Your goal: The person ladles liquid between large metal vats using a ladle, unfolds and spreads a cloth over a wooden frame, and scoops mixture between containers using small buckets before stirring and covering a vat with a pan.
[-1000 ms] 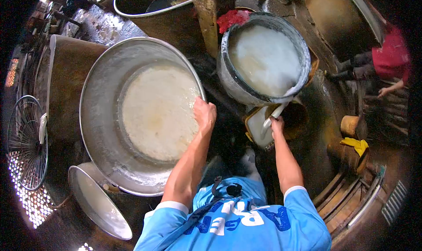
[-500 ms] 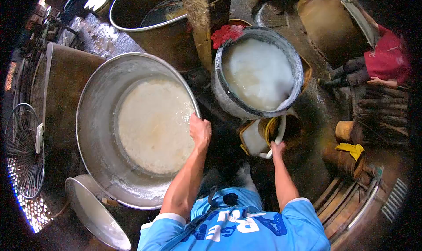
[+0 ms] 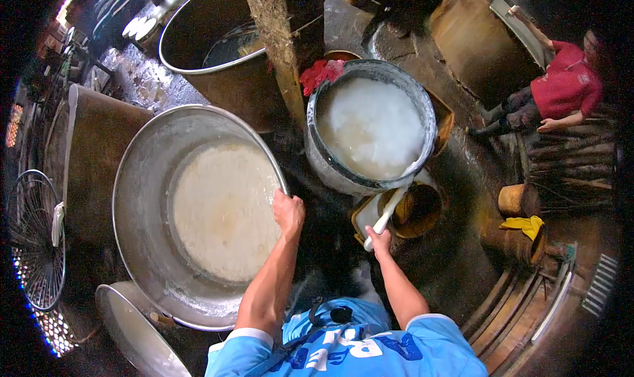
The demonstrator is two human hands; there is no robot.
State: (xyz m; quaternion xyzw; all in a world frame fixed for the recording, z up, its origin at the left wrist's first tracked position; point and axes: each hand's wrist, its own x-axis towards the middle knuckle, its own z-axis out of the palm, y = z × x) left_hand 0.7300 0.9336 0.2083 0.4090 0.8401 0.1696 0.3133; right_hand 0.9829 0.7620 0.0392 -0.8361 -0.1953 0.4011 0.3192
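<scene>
My left hand [image 3: 288,212] is closed round the right rim of a large metal vat [image 3: 142,179]. Pale, milky liquid [image 3: 224,212] covers the vat's bottom. My right hand [image 3: 380,240] grips a white handle [image 3: 394,210], which slants up to the near rim of a dark drum [image 3: 325,172]. I cannot make out what is on the handle's far end. Cloudy white liquid [image 3: 373,122] fills much of the drum. Below the drum, a yellow-edged container [image 3: 360,222] is partly hidden by the handle and my hand.
A round bucket [image 3: 419,212] stands below the drum. Red cloth [image 3: 320,75] hangs on the drum's rim. Behind are a rough post [image 3: 271,40] and another vat [image 3: 224,89]. A tilted basin [image 3: 132,331] lies lower left. A person in red [image 3: 564,86] stands at right.
My right hand and the white handle have shifted left and slightly down, and the handle now appears straighter. My left hand stays on the vat's rim. The whole view has shifted slightly.
</scene>
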